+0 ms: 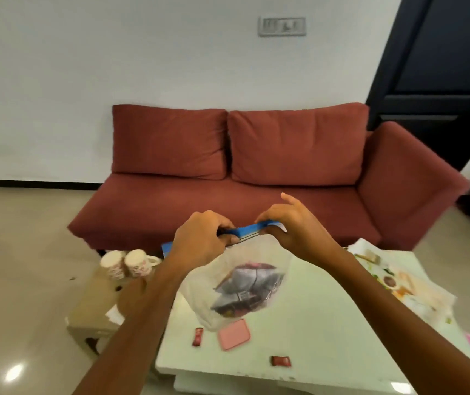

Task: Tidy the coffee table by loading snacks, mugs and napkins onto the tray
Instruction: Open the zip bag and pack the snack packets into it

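Zip bag of snacks (245, 283) hangs above desk (327, 323) near left edge; left hand (199, 240), right hand (293, 223) both pinching blue seal strip (246, 230). Likely light, floppy, slippery; grip stiff strip, not film.

At frame centre, the left hand (199, 240) and right hand (290, 223) are pinching the blue top of a clear snack bag (242, 289), which is hanging above the white coffee table (327, 337).
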Demonstrator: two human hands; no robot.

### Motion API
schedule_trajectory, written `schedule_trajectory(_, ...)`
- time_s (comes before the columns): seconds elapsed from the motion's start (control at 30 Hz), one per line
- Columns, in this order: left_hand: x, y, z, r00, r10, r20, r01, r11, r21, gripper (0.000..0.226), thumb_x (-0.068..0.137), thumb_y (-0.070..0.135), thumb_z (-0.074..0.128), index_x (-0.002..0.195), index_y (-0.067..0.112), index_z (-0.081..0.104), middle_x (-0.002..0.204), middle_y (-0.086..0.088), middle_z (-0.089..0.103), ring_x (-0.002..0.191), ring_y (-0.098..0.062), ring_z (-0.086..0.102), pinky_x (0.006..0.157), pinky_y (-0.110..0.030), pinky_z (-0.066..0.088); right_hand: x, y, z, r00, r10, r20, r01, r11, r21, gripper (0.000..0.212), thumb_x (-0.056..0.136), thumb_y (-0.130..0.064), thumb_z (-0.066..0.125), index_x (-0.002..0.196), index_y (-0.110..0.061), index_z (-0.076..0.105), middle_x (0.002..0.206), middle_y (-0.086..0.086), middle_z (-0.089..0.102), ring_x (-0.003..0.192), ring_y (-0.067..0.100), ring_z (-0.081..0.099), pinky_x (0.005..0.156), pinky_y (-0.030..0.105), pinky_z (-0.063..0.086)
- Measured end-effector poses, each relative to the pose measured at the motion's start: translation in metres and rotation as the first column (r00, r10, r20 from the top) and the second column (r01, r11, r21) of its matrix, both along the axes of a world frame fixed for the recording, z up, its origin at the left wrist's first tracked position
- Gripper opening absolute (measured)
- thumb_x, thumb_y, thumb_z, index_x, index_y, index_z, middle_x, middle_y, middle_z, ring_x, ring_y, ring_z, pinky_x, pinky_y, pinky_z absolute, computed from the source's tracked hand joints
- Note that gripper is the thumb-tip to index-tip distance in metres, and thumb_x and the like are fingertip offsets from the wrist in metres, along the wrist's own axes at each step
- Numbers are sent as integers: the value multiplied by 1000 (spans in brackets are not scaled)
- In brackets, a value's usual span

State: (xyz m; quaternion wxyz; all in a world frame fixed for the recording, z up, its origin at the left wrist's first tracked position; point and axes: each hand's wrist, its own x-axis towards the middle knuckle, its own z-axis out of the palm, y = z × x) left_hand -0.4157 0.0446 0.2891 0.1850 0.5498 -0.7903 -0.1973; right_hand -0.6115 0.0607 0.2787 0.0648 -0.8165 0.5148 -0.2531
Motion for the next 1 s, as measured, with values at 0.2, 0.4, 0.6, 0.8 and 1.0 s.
schedule_trajectory(0.2,-121,7,-10,999,-37,15,38,997,-65,9,79,30,67,87,29,72,82,6,72,75,-13,60,65,-27,47,-106,32,-10,983,-154,100,130,968,213,6,87,-18,61,91,-14,62,89,4,70,81,23,62,73,43,52)
schedule_trajectory(0.4,-212,20,-25,966,90,-241,-169,929,-329,14,71,28,74,82,20,71,97,4,68,100,-17,54,101,-39,29,-175,49,-21,833,-443,331,296,863,410,20,81,-13,65,67,-27,63,57,-13,66,59,7,67,67,38,58)
schedule_trajectory(0.6,-277,23,-47,722,383,-576,-145,898,416,38,81,44,62,74,7,65,71,-4,68,72,-22,68,64,-28,52,-203,45,-33,634,-609,477,401,786,470,20,73,-16,77,61,-28,66,58,-11,70,59,9,69,65,38,59)
schedule_trajectory(0.8,-310,-5,-42,604,452,-656,127,758,639,20,83,21,65,77,3,69,80,-17,71,67,-20,70,61,-21,58,-225,31,-33,677,-603,422,429,789,440,12,73,-21,77,83,-16,74,77,-2,75,69,8,68,71,32,58)
schedule_trajectory(1.0,-315,-31,-44,606,501,-618,139,699,702,11,84,9,62,82,0,67,71,-10,70,61,-18,69,54,-23,58,-239,16,-35,637,-596,490,356,791,498,22,75,-36,71,81,-15,74,67,-8,69,63,5,65,56,12,51)
